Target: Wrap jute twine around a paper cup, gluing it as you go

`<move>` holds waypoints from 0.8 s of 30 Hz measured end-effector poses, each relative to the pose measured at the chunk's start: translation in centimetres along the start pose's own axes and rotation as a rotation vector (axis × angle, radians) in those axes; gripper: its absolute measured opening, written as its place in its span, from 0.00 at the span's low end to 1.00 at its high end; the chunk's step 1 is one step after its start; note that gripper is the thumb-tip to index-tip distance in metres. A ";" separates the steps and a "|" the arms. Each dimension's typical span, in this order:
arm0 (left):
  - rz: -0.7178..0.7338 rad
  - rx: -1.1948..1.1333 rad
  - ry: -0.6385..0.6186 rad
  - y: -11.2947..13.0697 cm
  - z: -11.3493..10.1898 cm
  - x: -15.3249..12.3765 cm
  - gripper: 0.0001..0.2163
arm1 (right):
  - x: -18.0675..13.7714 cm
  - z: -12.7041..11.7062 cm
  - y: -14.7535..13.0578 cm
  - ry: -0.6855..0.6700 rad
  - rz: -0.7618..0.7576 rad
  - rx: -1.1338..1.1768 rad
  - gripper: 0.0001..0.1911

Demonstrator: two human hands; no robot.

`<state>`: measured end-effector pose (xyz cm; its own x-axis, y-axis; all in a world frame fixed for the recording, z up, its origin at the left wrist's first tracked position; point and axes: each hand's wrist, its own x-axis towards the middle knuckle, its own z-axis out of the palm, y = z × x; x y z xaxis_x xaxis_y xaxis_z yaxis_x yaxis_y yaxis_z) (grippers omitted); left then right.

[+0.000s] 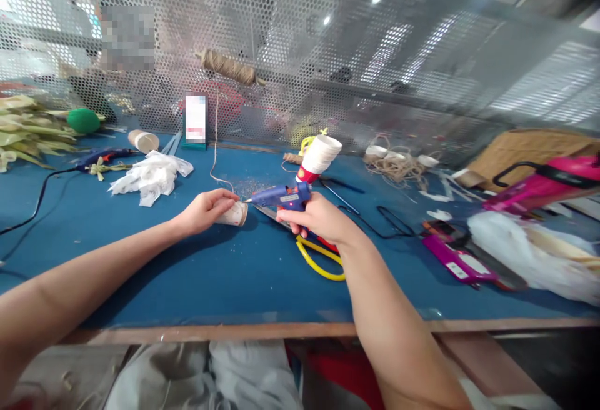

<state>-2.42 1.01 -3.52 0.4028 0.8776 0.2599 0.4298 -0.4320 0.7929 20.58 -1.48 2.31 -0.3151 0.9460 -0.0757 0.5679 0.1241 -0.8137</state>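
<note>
My left hand (204, 210) is closed around a small paper cup (234, 214) lying on its side on the blue table (225, 272). My right hand (319, 218) grips a blue glue gun (281, 196), whose nozzle points left at the cup's rim. Yellow-handled scissors (321, 259) lie on the table under my right hand. A stack of white paper cups with a red base (319, 159) stands tilted just behind the glue gun.
A perforated metal screen (328, 72) runs along the table's back, with a twine spool (229, 67) on it. White crumpled cloth (152, 175), green leaves (28, 135) and a second glue gun (105, 159) lie left. Twine (398, 163), a pink box cutter (457, 263) and a pink bottle (544, 184) lie right.
</note>
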 end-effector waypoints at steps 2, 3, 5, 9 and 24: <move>0.014 0.022 0.003 0.1 -0.1 0.0 0.17 | -0.1 0.1 -0.2 0.008 0.023 -0.058 0.09; 0.019 0.029 0.004 0.2 -0.1 0.0 0.17 | -0.2 0.2 -0.3 0.020 0.028 -0.080 0.09; 0.028 0.037 0.002 0.2 -0.1 0.0 0.16 | -0.3 0.3 -0.5 0.043 0.030 -0.106 0.09; 0.031 0.040 0.003 0.1 -0.1 0.1 0.16 | -0.5 0.4 -0.5 0.053 0.046 -0.135 0.09; 0.030 0.030 0.000 -0.1 -0.1 0.1 0.16 | -0.5 0.6 0.1 0.092 0.011 -0.170 0.09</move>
<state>-2.46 1.14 -3.54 0.4163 0.8640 0.2832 0.4412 -0.4643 0.7679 20.34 -2.14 1.98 -0.2417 0.9700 -0.0242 0.6935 0.1553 -0.7035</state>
